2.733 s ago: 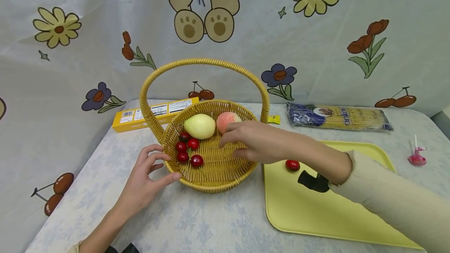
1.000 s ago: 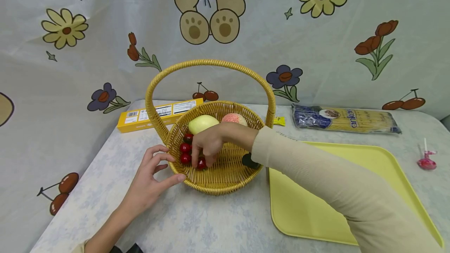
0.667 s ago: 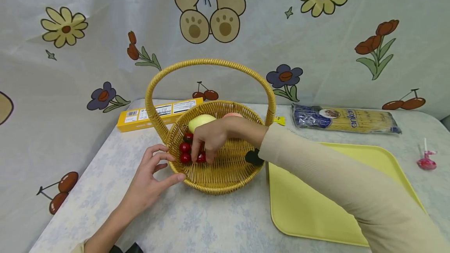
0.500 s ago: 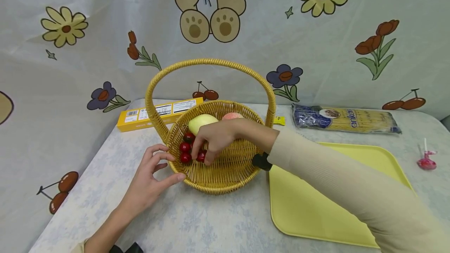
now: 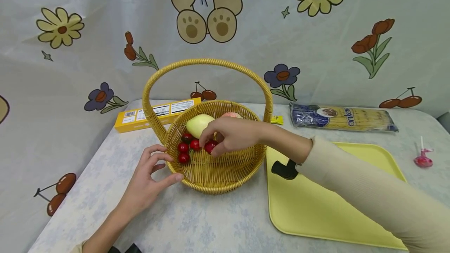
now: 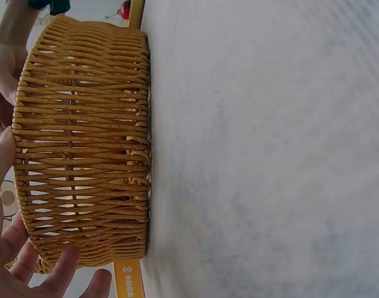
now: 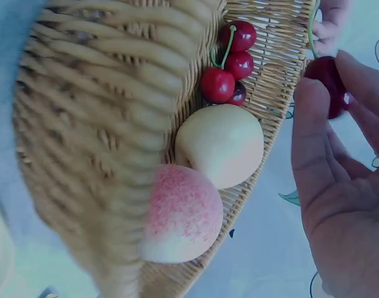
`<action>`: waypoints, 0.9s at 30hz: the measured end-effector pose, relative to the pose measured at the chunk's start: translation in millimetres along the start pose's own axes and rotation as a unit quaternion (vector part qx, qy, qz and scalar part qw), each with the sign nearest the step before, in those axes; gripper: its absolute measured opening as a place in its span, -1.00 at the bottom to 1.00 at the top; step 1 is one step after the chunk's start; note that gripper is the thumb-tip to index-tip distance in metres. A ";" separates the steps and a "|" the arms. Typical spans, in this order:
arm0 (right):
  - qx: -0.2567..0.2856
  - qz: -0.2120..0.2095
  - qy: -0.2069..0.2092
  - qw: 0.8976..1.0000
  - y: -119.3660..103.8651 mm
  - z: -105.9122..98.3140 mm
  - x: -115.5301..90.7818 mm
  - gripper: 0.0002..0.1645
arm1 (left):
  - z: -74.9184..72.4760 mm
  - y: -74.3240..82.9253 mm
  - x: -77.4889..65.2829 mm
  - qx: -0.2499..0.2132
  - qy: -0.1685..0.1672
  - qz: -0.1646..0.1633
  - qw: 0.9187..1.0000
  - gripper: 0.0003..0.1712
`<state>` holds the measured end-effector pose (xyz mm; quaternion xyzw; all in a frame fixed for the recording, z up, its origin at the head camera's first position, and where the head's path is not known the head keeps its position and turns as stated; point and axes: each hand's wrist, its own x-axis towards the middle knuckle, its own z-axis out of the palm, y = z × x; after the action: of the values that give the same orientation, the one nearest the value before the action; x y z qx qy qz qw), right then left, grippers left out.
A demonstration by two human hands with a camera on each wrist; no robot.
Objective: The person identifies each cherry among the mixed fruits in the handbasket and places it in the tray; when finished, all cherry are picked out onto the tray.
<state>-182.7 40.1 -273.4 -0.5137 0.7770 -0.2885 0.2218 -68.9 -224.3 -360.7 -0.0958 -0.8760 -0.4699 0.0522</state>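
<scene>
The round wicker basket point(image 5: 214, 188) with a tall hoop handle stands on the table. My left hand point(image 5: 149, 179) holds its left rim, thumb at the front and fingers bent at the side. Over the basket, my right hand point(image 5: 233, 136) pinches a dark red cherry point(image 7: 329, 84) by thumb and fingertip, its green stem pointing away. Several other cherries point(image 7: 217, 85) lie together at the basket's left side. Beside them sit a pale yellow pear-like fruit point(image 5: 199, 125) and a pink peach point(image 7: 183, 214), which my right hand partly covers in the head view.
Right of the basket lies a yellow tray point(image 5: 316, 210), partly under my right forearm. Behind are a bag of spaghetti point(image 5: 351, 118), a small yellow packet point(image 5: 277, 120) and a long yellow box point(image 5: 154, 116). A pink lollipop point(image 5: 423, 161) lies at far right.
My right hand reached down to the frontmost cherry in the basket, took hold of it and lifted it back to the right. My left hand has stayed on the rim.
</scene>
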 end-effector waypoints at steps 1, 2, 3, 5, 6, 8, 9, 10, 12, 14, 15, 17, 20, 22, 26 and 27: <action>-0.007 -0.003 0.016 1.000 0.2 0.4 -3.9 -0.66 | -0.1 0.2 -0.2 0.002 0.000 0.000 1.000 -0.63; -0.016 -0.007 0.032 0.999 0.4 1.2 -7.8 -0.65 | -0.3 0.3 -0.4 0.004 0.001 -0.001 1.000 -0.63; -0.023 -0.009 0.046 0.999 0.2 2.1 -11.9 -0.64 | -0.4 0.4 -0.6 0.005 0.001 -0.001 1.000 -0.63; -0.024 -0.011 0.068 0.997 -0.2 4.0 -20.2 -0.66 | -0.6 0.7 -1.0 0.004 0.002 -0.001 1.000 -0.63; -0.021 -0.011 0.078 0.997 0.1 5.4 -24.2 -0.67 | -0.6 0.9 -1.2 0.004 0.003 0.000 1.000 -0.63; -0.008 -0.011 0.091 0.996 -0.6 8.0 -32.5 -0.70 | -0.6 1.0 -1.2 0.002 0.004 0.003 1.000 -0.63; 0.000 -0.010 0.096 0.995 -1.3 9.2 -36.8 -0.70 | -0.6 1.0 -1.1 0.000 0.004 0.004 1.000 -0.63; 0.011 -0.009 0.099 0.995 -1.9 10.5 -41.1 -0.70 | -0.5 1.0 -1.0 -0.001 0.004 0.005 1.000 -0.63; 0.028 -0.004 0.103 0.994 -3.1 13.8 -50.0 -0.69 | -0.4 0.9 -0.7 -0.003 0.004 0.007 1.000 -0.63; 0.044 0.003 0.106 0.993 -4.1 17.5 -58.7 -0.68 | -0.5 0.5 -0.8 -0.005 0.005 0.007 1.000 -0.63; 0.053 0.007 0.108 0.993 -4.9 19.3 -63.2 -0.67 | -0.5 0.4 -0.9 -0.004 0.006 0.007 1.000 -0.63; 0.066 0.015 0.116 0.991 -4.7 23.2 -72.2 -0.67 | -0.7 0.1 -0.9 -0.003 0.006 0.007 1.000 -0.63; 0.082 0.025 0.136 0.987 -3.0 28.7 -86.0 -0.67 | -0.7 -0.6 -0.9 -0.002 0.007 0.007 1.000 -0.63; 0.088 0.031 0.154 0.984 -1.2 32.2 -96.3 -0.68 | -0.6 -0.9 -0.7 -0.001 0.006 0.007 1.000 -0.62; 0.091 0.048 0.183 0.978 2.2 37.5 -119.7 -0.72 | 0.0 -1.4 -0.8 -0.002 0.006 0.008 1.000 -0.62; 0.084 0.053 0.188 0.977 2.8 38.3 -126.3 -0.72 | 0.1 -1.5 -0.9 -0.002 0.005 0.008 1.000 -0.62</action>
<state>-112.9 149.5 -297.4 -0.3880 0.8036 -0.4324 0.1289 -68.3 -225.1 -362.1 -0.1006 -0.8737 -0.4720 0.0606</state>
